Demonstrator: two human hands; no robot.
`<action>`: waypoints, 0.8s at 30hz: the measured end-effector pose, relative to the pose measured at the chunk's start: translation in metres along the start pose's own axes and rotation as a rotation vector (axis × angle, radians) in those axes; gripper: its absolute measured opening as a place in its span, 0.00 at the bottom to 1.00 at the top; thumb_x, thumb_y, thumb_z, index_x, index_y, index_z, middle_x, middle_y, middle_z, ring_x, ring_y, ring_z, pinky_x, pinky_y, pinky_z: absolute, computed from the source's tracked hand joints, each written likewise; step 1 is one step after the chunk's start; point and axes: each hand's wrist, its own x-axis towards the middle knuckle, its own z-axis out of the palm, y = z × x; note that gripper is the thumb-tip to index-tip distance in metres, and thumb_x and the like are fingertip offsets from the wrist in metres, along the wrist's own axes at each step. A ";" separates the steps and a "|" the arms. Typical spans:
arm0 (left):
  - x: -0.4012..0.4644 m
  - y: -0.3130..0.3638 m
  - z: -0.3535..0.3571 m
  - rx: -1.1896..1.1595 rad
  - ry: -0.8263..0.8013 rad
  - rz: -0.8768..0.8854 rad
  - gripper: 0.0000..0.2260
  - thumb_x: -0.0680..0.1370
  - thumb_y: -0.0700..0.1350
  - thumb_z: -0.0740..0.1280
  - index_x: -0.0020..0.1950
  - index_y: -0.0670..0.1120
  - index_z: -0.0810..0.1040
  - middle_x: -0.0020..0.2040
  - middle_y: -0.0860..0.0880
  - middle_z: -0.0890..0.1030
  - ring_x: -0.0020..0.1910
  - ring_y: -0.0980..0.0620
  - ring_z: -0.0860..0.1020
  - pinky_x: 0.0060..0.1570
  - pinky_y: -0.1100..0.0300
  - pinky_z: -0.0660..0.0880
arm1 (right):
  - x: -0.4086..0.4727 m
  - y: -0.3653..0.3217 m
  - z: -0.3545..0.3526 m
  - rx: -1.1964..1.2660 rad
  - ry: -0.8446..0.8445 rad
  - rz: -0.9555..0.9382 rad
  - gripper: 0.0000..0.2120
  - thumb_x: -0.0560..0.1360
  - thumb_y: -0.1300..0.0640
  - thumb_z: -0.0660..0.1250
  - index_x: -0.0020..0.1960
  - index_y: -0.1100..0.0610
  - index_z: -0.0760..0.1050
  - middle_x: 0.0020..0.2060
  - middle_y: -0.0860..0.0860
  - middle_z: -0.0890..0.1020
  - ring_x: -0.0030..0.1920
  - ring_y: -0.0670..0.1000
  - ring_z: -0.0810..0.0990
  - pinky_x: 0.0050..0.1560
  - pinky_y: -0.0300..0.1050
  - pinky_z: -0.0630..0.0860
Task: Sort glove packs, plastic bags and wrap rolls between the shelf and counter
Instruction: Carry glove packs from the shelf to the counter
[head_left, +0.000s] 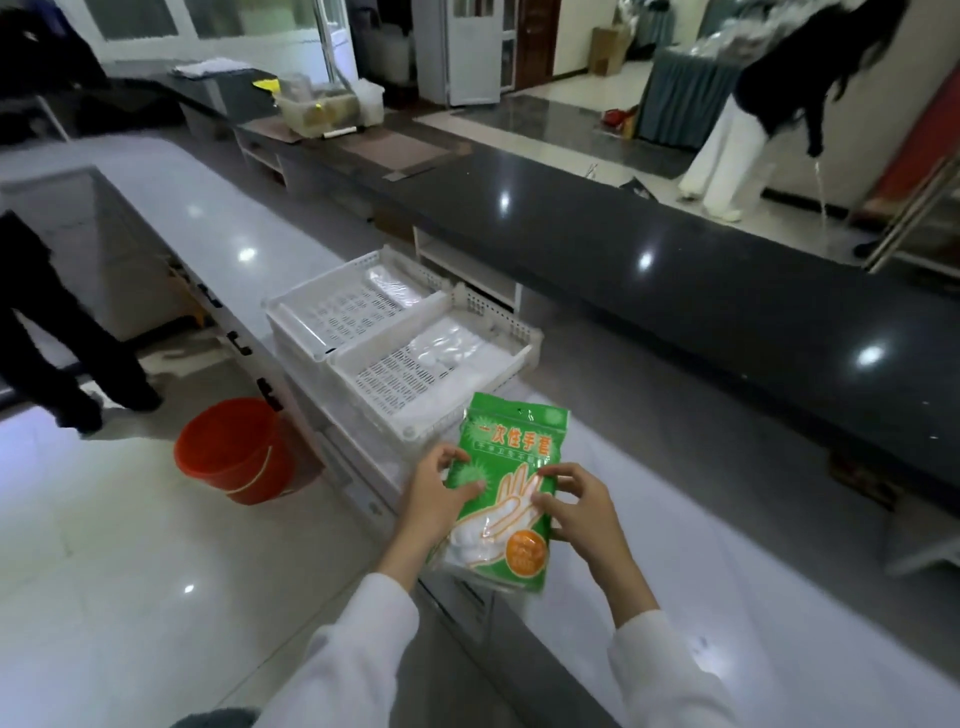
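Lower centre of the frame: I hold one green glove pack (511, 499) over the near edge of the pale counter (649, 519), just below the white slotted trays (400, 338) of the shelf unit. My left hand (436, 493) pinches its left edge, thumb on the printed face; my right hand (576, 506) pinches the right edge with curled fingers. Both hands thus grip the pack, neither is spread wide. To do this step well, I judge it best to keep both edges pinched so the limp film stays flat, then lower it face-up onto its destination before letting go one side at a time. The pack's long axis runs from lower centre toward the upper part of the frame, tipped slightly right. Its hang-hole header points away from me, toward the trays; the printed glove's fingertips point likewise.
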 end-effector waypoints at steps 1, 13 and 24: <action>0.010 0.002 0.003 0.006 -0.028 0.006 0.17 0.71 0.37 0.80 0.49 0.53 0.78 0.55 0.53 0.82 0.55 0.53 0.81 0.43 0.69 0.78 | 0.007 0.000 0.000 0.005 0.029 0.006 0.12 0.78 0.67 0.72 0.57 0.55 0.80 0.57 0.54 0.81 0.51 0.56 0.86 0.43 0.62 0.87; 0.135 -0.005 0.036 0.145 -0.295 0.037 0.16 0.73 0.37 0.78 0.55 0.51 0.79 0.56 0.55 0.81 0.57 0.52 0.80 0.56 0.57 0.79 | 0.085 0.014 0.023 0.045 0.403 0.120 0.15 0.75 0.71 0.72 0.53 0.53 0.81 0.56 0.55 0.83 0.51 0.57 0.86 0.44 0.64 0.86; 0.169 -0.028 0.048 0.349 -0.468 0.030 0.14 0.76 0.44 0.72 0.57 0.59 0.78 0.58 0.55 0.81 0.57 0.51 0.80 0.60 0.51 0.78 | 0.116 0.028 0.050 -0.036 0.524 0.240 0.16 0.73 0.71 0.74 0.50 0.51 0.81 0.49 0.41 0.82 0.57 0.52 0.83 0.57 0.57 0.84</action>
